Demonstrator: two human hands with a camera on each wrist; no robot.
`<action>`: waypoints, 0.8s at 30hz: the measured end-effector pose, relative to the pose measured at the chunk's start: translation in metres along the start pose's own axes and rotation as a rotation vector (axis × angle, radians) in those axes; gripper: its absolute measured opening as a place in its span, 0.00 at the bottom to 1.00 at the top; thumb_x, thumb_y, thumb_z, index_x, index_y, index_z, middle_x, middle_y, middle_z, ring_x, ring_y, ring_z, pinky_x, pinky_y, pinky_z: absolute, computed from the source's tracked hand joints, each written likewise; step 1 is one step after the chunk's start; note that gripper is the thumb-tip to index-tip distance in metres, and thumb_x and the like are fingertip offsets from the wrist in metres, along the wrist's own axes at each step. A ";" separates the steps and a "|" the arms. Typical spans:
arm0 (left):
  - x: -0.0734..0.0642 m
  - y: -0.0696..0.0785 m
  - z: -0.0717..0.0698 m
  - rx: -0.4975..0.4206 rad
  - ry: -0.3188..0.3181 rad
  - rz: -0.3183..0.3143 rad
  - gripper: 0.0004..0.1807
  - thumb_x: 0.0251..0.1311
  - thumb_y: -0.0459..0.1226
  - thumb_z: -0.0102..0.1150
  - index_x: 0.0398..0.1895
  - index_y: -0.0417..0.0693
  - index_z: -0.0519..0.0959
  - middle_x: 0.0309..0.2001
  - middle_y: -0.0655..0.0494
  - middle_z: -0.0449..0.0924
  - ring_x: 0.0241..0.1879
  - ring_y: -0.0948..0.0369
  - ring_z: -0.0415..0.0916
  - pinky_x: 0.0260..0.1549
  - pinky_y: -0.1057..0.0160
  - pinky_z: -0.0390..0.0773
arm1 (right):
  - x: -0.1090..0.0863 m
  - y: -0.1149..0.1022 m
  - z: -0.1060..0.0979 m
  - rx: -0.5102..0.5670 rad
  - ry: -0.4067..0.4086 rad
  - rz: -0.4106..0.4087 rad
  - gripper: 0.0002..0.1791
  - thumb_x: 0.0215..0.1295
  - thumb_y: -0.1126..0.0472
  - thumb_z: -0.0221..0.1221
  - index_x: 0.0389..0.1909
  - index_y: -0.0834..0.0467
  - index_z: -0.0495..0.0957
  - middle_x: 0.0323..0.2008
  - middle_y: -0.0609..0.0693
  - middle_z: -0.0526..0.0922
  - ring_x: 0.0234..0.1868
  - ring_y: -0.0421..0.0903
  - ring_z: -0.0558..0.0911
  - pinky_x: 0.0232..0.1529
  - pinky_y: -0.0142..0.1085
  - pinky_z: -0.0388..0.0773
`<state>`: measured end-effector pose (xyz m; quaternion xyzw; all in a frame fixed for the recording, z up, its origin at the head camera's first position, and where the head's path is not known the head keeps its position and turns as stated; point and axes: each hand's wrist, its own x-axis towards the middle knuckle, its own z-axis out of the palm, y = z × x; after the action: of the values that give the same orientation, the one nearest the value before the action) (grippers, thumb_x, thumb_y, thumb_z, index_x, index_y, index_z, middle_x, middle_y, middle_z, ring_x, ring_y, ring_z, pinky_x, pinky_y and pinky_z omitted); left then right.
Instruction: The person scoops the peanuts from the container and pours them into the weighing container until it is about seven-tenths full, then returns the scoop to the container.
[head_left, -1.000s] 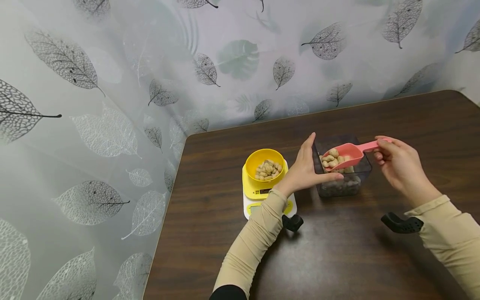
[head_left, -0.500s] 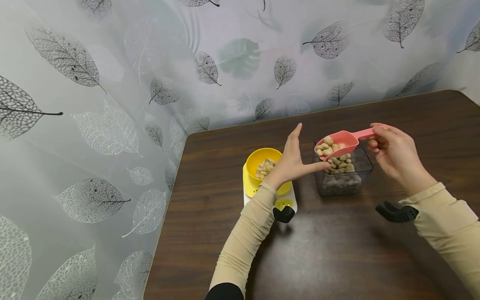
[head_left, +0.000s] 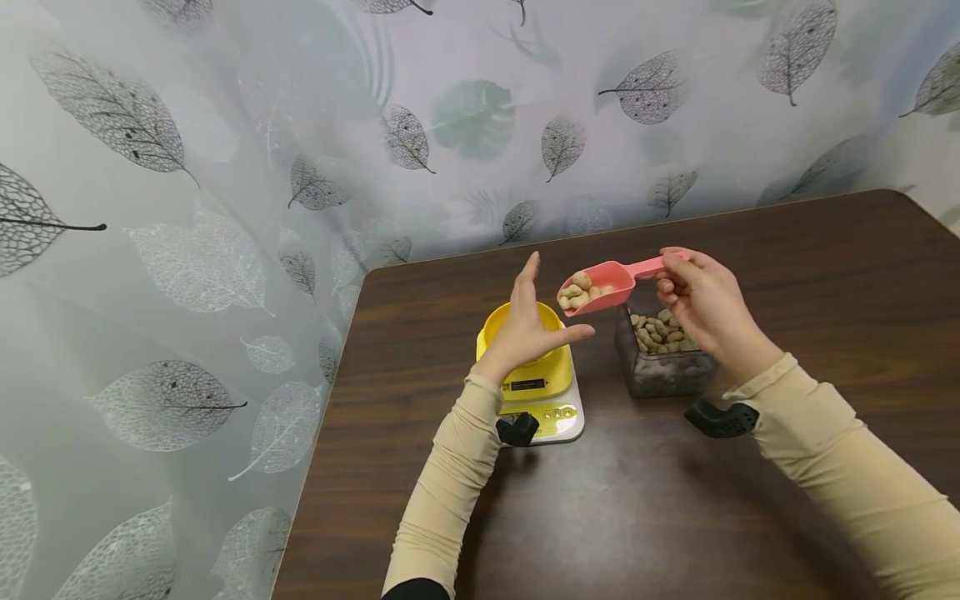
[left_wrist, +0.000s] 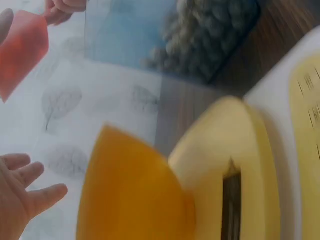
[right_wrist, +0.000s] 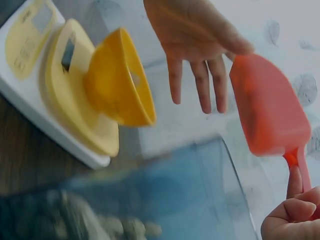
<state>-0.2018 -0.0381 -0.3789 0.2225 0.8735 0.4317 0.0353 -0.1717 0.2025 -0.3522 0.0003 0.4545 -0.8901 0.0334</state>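
My right hand (head_left: 708, 304) grips the handle of a pink scoop (head_left: 621, 279), which holds several peanuts (head_left: 577, 293) and hangs between the clear bin and the scale. My left hand (head_left: 519, 333) has its fingers and thumb spread, in front of the yellow bowl (head_left: 551, 319) in the head view, hiding much of it. In the right wrist view the left hand's thumb overlaps the tip of the scoop. The bowl sits on a yellow and white kitchen scale (head_left: 573, 421). Unshelled peanuts (head_left: 660, 333) lie in the clear bin (head_left: 667, 379), partly behind my right hand.
All of this stands on a dark wooden table (head_left: 600, 517). A wall covering with a leaf print (head_left: 472, 117) rises behind the table's back and left edges. Black wrist mounts (head_left: 722, 418) stick out below both hands.
The right hand has lifted the loaded scoop out of the bin and carried it left towards the bowl. My left hand has moved left from beside the bin to over the scale.
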 end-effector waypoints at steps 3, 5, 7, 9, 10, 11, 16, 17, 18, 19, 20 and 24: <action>-0.007 -0.010 -0.009 0.012 0.025 -0.017 0.65 0.43 0.57 0.69 0.72 0.68 0.28 0.75 0.62 0.36 0.73 0.60 0.42 0.67 0.48 0.58 | 0.003 0.009 0.010 -0.032 -0.018 0.022 0.16 0.66 0.59 0.53 0.49 0.60 0.63 0.29 0.48 0.73 0.26 0.38 0.68 0.26 0.27 0.68; -0.011 -0.018 -0.014 0.010 0.043 -0.023 0.64 0.42 0.59 0.68 0.72 0.68 0.29 0.75 0.62 0.36 0.74 0.60 0.42 0.67 0.47 0.58 | 0.005 0.015 0.016 -0.092 -0.012 0.025 0.15 0.66 0.58 0.53 0.48 0.60 0.63 0.29 0.47 0.73 0.26 0.37 0.67 0.26 0.26 0.66; -0.016 -0.026 -0.018 0.003 0.064 -0.036 0.64 0.42 0.61 0.67 0.72 0.69 0.29 0.75 0.62 0.36 0.74 0.60 0.42 0.66 0.45 0.59 | 0.006 0.021 0.022 -0.143 0.001 0.035 0.14 0.66 0.57 0.53 0.47 0.59 0.64 0.29 0.46 0.73 0.26 0.37 0.67 0.26 0.25 0.66; -0.021 -0.034 -0.019 -0.008 0.080 -0.057 0.64 0.41 0.63 0.65 0.72 0.70 0.29 0.75 0.61 0.37 0.74 0.59 0.42 0.66 0.44 0.59 | 0.007 0.027 0.026 -0.194 0.014 0.044 0.13 0.66 0.57 0.53 0.46 0.58 0.64 0.29 0.45 0.73 0.26 0.36 0.67 0.26 0.25 0.66; -0.024 -0.036 -0.020 -0.009 0.087 -0.066 0.64 0.41 0.64 0.65 0.72 0.70 0.30 0.74 0.61 0.38 0.74 0.59 0.42 0.66 0.43 0.58 | 0.007 0.030 0.029 -0.216 0.022 0.046 0.13 0.66 0.57 0.53 0.47 0.58 0.64 0.29 0.45 0.73 0.26 0.36 0.67 0.27 0.25 0.66; -0.026 -0.038 -0.021 -0.005 0.091 -0.076 0.63 0.40 0.65 0.64 0.72 0.70 0.30 0.74 0.60 0.38 0.73 0.59 0.43 0.66 0.43 0.58 | 0.007 0.032 0.030 -0.239 0.028 0.048 0.13 0.67 0.57 0.53 0.47 0.58 0.64 0.30 0.45 0.73 0.26 0.36 0.67 0.27 0.25 0.66; -0.035 -0.047 -0.017 0.031 0.092 -0.118 0.64 0.41 0.64 0.65 0.73 0.67 0.30 0.75 0.56 0.39 0.73 0.55 0.44 0.66 0.43 0.57 | 0.006 0.038 0.034 -0.364 0.047 0.043 0.16 0.68 0.56 0.51 0.51 0.59 0.62 0.31 0.44 0.73 0.26 0.36 0.67 0.29 0.25 0.66; -0.036 -0.048 -0.016 0.041 0.091 -0.127 0.64 0.41 0.63 0.65 0.73 0.66 0.30 0.75 0.55 0.38 0.73 0.54 0.44 0.66 0.43 0.57 | 0.006 0.039 0.034 -0.406 0.049 0.035 0.17 0.68 0.55 0.51 0.52 0.59 0.62 0.31 0.43 0.73 0.26 0.36 0.67 0.29 0.25 0.67; -0.036 -0.049 -0.015 0.047 0.090 -0.135 0.64 0.41 0.62 0.66 0.73 0.66 0.30 0.75 0.54 0.38 0.73 0.53 0.44 0.66 0.43 0.57 | 0.006 0.039 0.035 -0.452 0.050 0.028 0.19 0.68 0.55 0.51 0.54 0.60 0.61 0.31 0.43 0.73 0.27 0.36 0.68 0.29 0.25 0.67; -0.036 -0.050 -0.014 0.056 0.090 -0.148 0.64 0.41 0.62 0.67 0.73 0.66 0.30 0.75 0.54 0.38 0.73 0.52 0.45 0.65 0.42 0.58 | 0.006 0.040 0.035 -0.503 0.051 0.019 0.21 0.68 0.54 0.51 0.55 0.61 0.60 0.30 0.42 0.73 0.27 0.36 0.68 0.30 0.25 0.68; -0.037 -0.050 -0.014 0.063 0.089 -0.161 0.65 0.40 0.62 0.67 0.73 0.66 0.30 0.75 0.54 0.38 0.72 0.51 0.46 0.65 0.42 0.59 | 0.006 0.040 0.036 -0.550 0.051 0.009 0.22 0.68 0.53 0.51 0.56 0.61 0.60 0.30 0.42 0.73 0.27 0.36 0.69 0.31 0.25 0.69; -0.035 -0.052 -0.012 0.076 0.078 -0.187 0.66 0.38 0.61 0.69 0.73 0.68 0.31 0.74 0.51 0.40 0.71 0.49 0.48 0.64 0.41 0.59 | 0.008 0.041 0.039 -0.700 0.058 -0.033 0.26 0.67 0.49 0.52 0.58 0.61 0.60 0.31 0.41 0.75 0.27 0.36 0.71 0.32 0.26 0.71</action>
<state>-0.1917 -0.0894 -0.4159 0.1240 0.9068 0.4015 0.0332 -0.1757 0.1469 -0.3624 0.0067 0.7328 -0.6804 0.0044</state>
